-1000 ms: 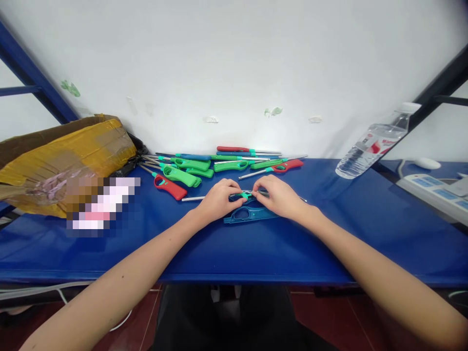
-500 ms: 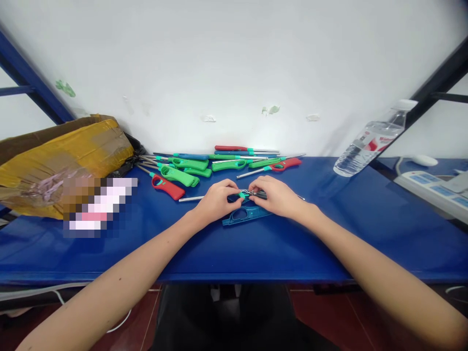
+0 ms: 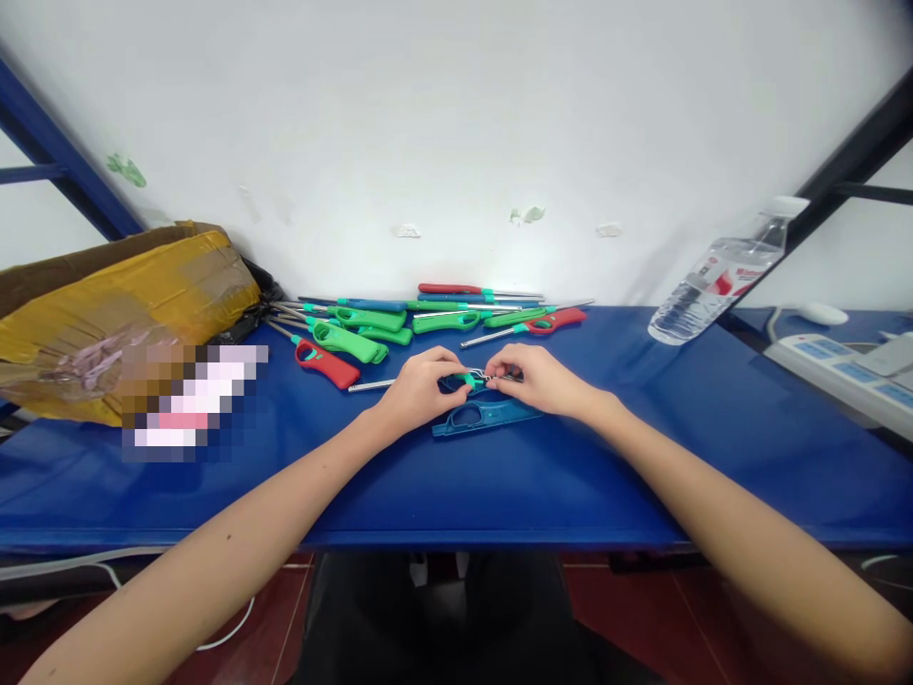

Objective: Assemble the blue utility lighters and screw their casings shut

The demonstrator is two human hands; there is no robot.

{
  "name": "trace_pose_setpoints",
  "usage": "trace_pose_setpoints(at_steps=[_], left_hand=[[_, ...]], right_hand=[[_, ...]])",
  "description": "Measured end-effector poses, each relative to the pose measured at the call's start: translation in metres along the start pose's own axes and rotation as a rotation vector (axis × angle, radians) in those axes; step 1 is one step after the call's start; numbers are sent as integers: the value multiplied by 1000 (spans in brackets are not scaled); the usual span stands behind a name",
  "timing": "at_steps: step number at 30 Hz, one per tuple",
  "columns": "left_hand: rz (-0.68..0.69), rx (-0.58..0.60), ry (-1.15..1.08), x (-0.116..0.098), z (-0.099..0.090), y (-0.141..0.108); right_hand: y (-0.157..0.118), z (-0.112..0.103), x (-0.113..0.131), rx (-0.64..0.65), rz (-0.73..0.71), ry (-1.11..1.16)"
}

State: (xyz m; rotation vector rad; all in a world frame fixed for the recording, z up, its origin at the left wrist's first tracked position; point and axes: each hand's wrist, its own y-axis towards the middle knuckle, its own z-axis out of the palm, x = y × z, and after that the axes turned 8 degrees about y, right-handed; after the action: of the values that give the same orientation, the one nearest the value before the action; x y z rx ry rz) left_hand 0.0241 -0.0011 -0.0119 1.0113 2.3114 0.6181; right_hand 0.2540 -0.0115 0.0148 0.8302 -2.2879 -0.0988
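Item under examination: a utility lighter in pieces, lying on the blue tabletop (image 3: 456,495) at the middle of the near work area, between both hands and in front of the assembled lighters. The left hand (image 3: 423,388) is closed in a pinch, thumb against fingers, on the green trigger piece (image 3: 469,381). The right hand (image 3: 536,379) is likewise pinched, fingertips gathered at the thin wire (image 3: 483,373) beside that piece; whether it also grips a darker part behind the fingers cannot be told. A blue handle shell half (image 3: 492,416) lies on the tabletop just nearer the person, its trigger opening to the left. A metal tube (image 3: 371,384) projects past the left hand, its inner end hidden. Handling, as judged: all parts appear light; the shell looks like stiff, smooth plastic, liable to slide on the glossy surface and best taken by its long edges. The trigger piece, small and likely slick, suits a fingertip pinch on its flat sides. The wire appears flexible and is the most delicate element; it should be held lightly near its end, without sharp bending or pulling. The tube seems rigid and fit for a firmer hold along its shaft.
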Motion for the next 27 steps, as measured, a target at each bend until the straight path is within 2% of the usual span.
trace_pose_setpoints(at_steps=[12, 18, 27], left_hand=[[-22, 44, 22, -3, -4, 1], [-26, 51, 27, -2, -2, 0], [-60, 57, 70, -2, -1, 0]], right_hand=[[-1, 5, 3, -106, -40, -85], [-3, 2, 3, -52, -90, -114], [-1, -3, 8, 5, -57, -100]])
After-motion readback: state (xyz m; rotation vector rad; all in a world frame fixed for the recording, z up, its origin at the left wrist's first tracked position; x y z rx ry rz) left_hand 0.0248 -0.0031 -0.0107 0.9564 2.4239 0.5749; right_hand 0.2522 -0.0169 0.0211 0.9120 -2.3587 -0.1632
